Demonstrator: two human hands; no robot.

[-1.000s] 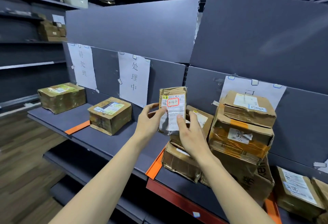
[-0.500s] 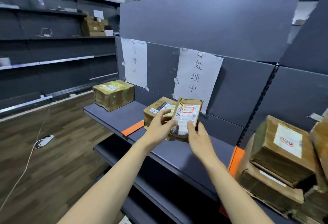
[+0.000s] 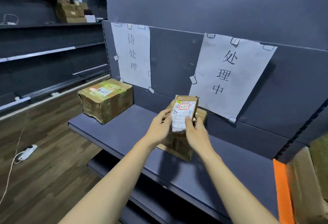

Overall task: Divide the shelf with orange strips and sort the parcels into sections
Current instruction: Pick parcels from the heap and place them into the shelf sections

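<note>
A small flat brown parcel with a white label and a red-framed mark stands upright between my hands. My left hand grips its left edge and my right hand pinches its lower right side. Right behind and below it a brown box sits on the dark shelf, mostly hidden by my hands. A taped box rests at the shelf's left end. An orange strip crosses the shelf at the right. A sliver of another orange strip shows by my left forearm.
Two white paper signs hang on the back panel above the sections. More brown parcels crowd the right edge beyond the orange strip. A power strip with its cord lies on the wooden floor at the left.
My view has swung left along the shelf. Both hands carried the small parcel from the right-hand pile to above the box under the second sign.
</note>
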